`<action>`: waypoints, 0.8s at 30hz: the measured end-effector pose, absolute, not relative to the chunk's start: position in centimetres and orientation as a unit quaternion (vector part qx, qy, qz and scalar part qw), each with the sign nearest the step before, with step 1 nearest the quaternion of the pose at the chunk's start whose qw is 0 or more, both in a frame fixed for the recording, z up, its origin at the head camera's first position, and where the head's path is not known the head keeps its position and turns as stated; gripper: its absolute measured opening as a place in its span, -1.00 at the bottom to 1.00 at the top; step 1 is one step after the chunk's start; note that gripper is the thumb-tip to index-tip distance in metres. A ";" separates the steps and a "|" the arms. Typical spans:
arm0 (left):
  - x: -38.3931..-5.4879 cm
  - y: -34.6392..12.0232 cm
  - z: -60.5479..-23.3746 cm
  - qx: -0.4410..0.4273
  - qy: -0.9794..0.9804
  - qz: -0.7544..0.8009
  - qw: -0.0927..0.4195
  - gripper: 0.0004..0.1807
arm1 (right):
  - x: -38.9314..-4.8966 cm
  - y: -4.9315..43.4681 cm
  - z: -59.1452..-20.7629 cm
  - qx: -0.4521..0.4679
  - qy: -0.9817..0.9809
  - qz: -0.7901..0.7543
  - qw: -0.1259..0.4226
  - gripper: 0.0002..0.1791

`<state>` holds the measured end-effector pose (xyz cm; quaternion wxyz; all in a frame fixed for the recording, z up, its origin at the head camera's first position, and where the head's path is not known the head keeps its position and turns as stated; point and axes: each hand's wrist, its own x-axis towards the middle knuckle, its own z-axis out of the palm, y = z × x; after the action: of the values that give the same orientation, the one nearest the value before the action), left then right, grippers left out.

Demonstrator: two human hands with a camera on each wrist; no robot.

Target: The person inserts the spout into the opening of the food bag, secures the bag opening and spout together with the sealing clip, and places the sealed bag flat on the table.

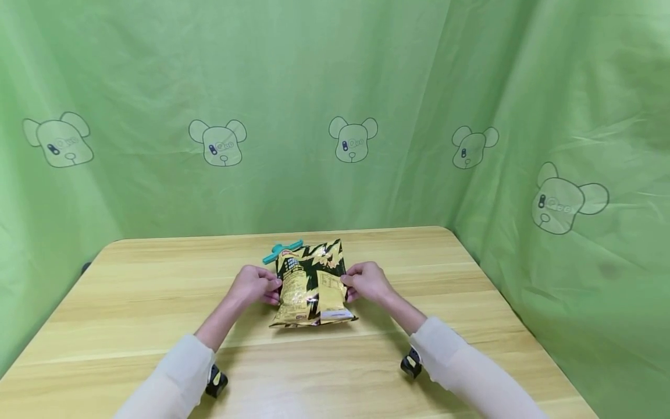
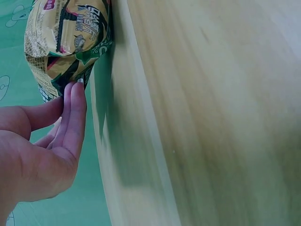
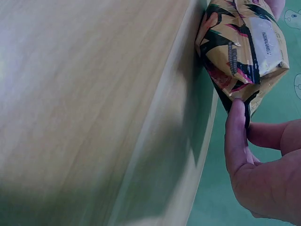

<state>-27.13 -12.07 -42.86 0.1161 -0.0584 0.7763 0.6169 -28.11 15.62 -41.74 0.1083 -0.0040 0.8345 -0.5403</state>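
Between the two hands is a gold and black snack bag (image 1: pixel 312 285), puffed out, with printed text and a white label patch near its lower edge. My left hand (image 1: pixel 256 284) pinches its left side between thumb and fingers; in the left wrist view the left hand (image 2: pixel 51 136) grips the bag's corner (image 2: pixel 70 47). On the opposite side my right hand (image 1: pixel 366 280) pinches the edge, and the right wrist view shows that hand's (image 3: pixel 263 160) thumb and fingers on the bag's corner (image 3: pixel 240 56). A teal bag clip (image 1: pixel 282 251) lies at the bag's upper left corner, partly overlapped by it.
The light wooden table (image 1: pixel 157 302) extends around the bag, its far edge close to a green curtain (image 1: pixel 293 70) printed with bear heads. The curtain also runs along the right side. Small black devices (image 1: pixel 216 382) are strapped at both wrists.
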 end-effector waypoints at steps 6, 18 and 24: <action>-27.2 -12.1 -43.1 -0.051 0.779 0.610 0.134 -0.69 | -28.2 15.8 -42.2 -0.006 0.838 -0.534 0.112 -0.73; -26.9 -12.0 -43.4 -0.045 0.782 0.603 0.151 -0.77 | -28.3 15.8 -42.9 -0.014 0.846 -0.518 0.126 -0.68; -26.9 -12.2 -43.4 -0.040 0.783 0.602 0.154 -0.76 | -28.4 15.6 -43.0 -0.017 0.845 -0.520 0.124 -0.72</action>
<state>-26.88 -12.19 -43.36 0.1536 -0.0403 0.7827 0.6018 -28.37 15.64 -42.97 0.1239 -0.0169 0.8449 -0.5201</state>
